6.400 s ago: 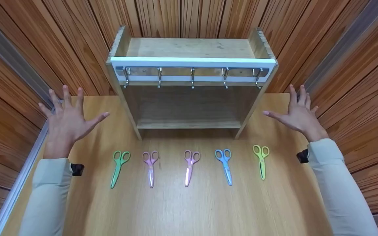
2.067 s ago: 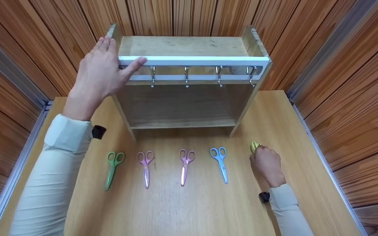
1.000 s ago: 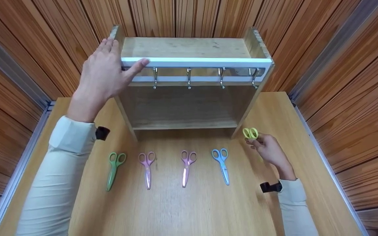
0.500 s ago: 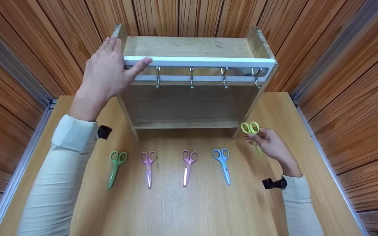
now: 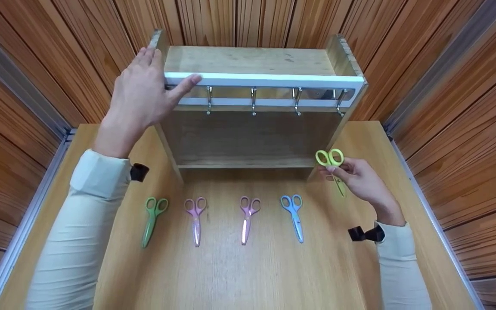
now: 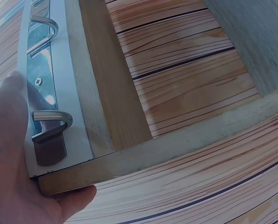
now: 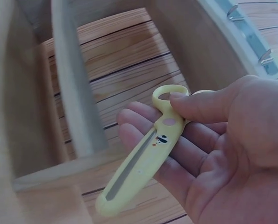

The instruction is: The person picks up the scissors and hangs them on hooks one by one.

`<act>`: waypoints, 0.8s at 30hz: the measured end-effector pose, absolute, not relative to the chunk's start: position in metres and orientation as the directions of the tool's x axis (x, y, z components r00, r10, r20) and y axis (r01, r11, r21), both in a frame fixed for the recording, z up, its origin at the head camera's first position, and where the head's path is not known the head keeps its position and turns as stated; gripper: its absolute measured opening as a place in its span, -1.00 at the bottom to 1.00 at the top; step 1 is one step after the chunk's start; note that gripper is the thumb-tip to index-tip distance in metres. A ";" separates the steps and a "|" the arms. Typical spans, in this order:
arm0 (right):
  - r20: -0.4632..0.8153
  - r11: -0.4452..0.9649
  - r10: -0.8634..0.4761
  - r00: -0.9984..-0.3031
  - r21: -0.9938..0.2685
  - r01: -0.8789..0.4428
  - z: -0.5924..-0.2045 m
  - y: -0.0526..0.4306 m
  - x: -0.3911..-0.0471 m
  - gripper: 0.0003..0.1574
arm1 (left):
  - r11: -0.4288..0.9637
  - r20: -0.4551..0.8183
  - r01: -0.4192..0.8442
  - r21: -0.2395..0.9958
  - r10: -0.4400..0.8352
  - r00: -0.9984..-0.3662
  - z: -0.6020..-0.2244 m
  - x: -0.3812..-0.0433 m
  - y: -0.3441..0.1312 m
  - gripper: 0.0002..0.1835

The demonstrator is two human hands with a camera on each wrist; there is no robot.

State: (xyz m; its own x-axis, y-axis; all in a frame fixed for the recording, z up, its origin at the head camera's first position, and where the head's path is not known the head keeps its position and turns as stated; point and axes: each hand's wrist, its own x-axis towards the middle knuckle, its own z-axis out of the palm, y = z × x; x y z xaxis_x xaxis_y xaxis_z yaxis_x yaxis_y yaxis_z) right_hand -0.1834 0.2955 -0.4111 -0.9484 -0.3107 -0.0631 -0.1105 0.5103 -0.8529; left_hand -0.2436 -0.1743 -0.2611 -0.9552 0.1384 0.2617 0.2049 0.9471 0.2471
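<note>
My left hand [image 5: 138,92] holds the left front corner of the wooden shelf [image 5: 248,137], its thumb over the white hook rack [image 5: 265,79] and its fingers along the side panel. In the left wrist view a fingertip shows beyond the panel [image 6: 176,144], near two metal hooks. My right hand [image 5: 366,181] pinches the yellow scissors [image 7: 139,168] near the handles, raised in front of the shelf's right side. Their handle rings point up and the capped blade angles down over the fingers. Below the rack's right end, the scissors are apart from the hooks [image 5: 298,101].
On the table [image 5: 230,280] lie green scissors [image 5: 150,228], two pairs of pink scissors, left [image 5: 196,228] and middle [image 5: 245,228], and blue scissors [image 5: 297,226], all handles toward the shelf. Wood-panelled walls [image 5: 467,172] stand behind and at both sides.
My left hand has gone from hovering beside the shelf to its left front corner. My right hand has picked up the yellow scissors from the table, lifted them and turned the palm up.
</note>
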 end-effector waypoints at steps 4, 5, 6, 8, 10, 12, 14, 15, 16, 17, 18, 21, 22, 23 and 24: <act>-0.035 0.473 -0.337 -0.941 -0.871 -0.137 -0.398 0.292 -0.184 -0.58 | 0.945 0.263 0.208 0.252 0.140 -0.954 -0.261 -0.244 -0.174 0.22; -0.026 0.465 -0.343 -0.939 -0.873 -0.146 -0.395 0.291 -0.185 -0.58 | 0.944 0.267 0.211 0.252 0.142 -0.953 -0.261 -0.244 -0.174 0.22; -0.015 0.455 -0.349 -0.937 -0.877 -0.156 -0.393 0.290 -0.185 -0.58 | 0.944 0.269 0.213 0.253 0.143 -0.952 -0.261 -0.244 -0.174 0.22; 0.005 0.432 -0.363 -0.932 -0.885 -0.173 -0.387 0.289 -0.186 -0.58 | 0.942 0.276 0.217 0.256 0.144 -0.950 -0.261 -0.244 -0.175 0.22; 0.025 0.404 -0.377 -0.926 -0.895 -0.188 -0.382 0.288 -0.187 -0.57 | 0.941 0.281 0.218 0.258 0.142 -0.949 -0.261 -0.244 -0.176 0.21; 0.048 0.377 -0.391 -0.919 -0.903 -0.207 -0.378 0.287 -0.187 -0.56 | 0.941 0.281 0.217 0.258 0.142 -0.949 -0.261 -0.243 -0.177 0.21; 0.074 0.360 -0.398 -0.914 -0.904 -0.230 -0.373 0.286 -0.187 -0.57 | 0.941 0.282 0.218 0.258 0.142 -0.949 -0.261 -0.243 -0.176 0.21; 0.087 0.353 -0.398 -0.913 -0.904 -0.240 -0.371 0.286 -0.187 -0.58 | 0.941 0.283 0.219 0.257 0.144 -0.948 -0.261 -0.243 -0.176 0.20; 0.097 0.350 -0.397 -0.913 -0.903 -0.248 -0.369 0.285 -0.187 -0.58 | 0.941 0.282 0.220 0.257 0.145 -0.948 -0.261 -0.243 -0.176 0.20; 0.108 0.349 -0.395 -0.912 -0.901 -0.258 -0.367 0.285 -0.187 -0.59 | 0.941 0.282 0.221 0.256 0.146 -0.948 -0.262 -0.244 -0.175 0.21; 0.118 0.348 -0.392 -0.913 -0.899 -0.265 -0.365 0.285 -0.187 -0.59 | 0.941 0.283 0.221 0.255 0.146 -0.948 -0.262 -0.244 -0.175 0.20; 0.138 0.335 -0.387 -0.911 -0.900 -0.279 -0.359 0.283 -0.188 -0.60 | 0.942 0.278 0.219 0.256 0.145 -0.950 -0.262 -0.244 -0.175 0.21; 0.144 0.330 -0.388 -0.910 -0.901 -0.283 -0.358 0.282 -0.188 -0.60 | 0.942 0.276 0.218 0.256 0.144 -0.950 -0.262 -0.244 -0.174 0.21; 0.150 0.325 -0.389 -0.909 -0.901 -0.288 -0.356 0.282 -0.188 -0.60 | 0.942 0.275 0.216 0.257 0.143 -0.951 -0.262 -0.244 -0.174 0.21; 0.155 0.320 -0.391 -0.907 -0.902 -0.292 -0.354 0.281 -0.189 -0.59 | 0.942 0.273 0.215 0.257 0.143 -0.951 -0.262 -0.244 -0.174 0.21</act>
State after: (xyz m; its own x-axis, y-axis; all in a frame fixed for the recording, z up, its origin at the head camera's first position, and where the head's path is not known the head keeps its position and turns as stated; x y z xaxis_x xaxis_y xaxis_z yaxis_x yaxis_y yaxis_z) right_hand -0.1885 0.2809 -0.3545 -0.9073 -0.3908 0.1550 -0.2916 0.3195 -0.9016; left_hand -0.2437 -0.1745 -0.2620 -0.9515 0.1426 0.2727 0.2148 0.9423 0.2567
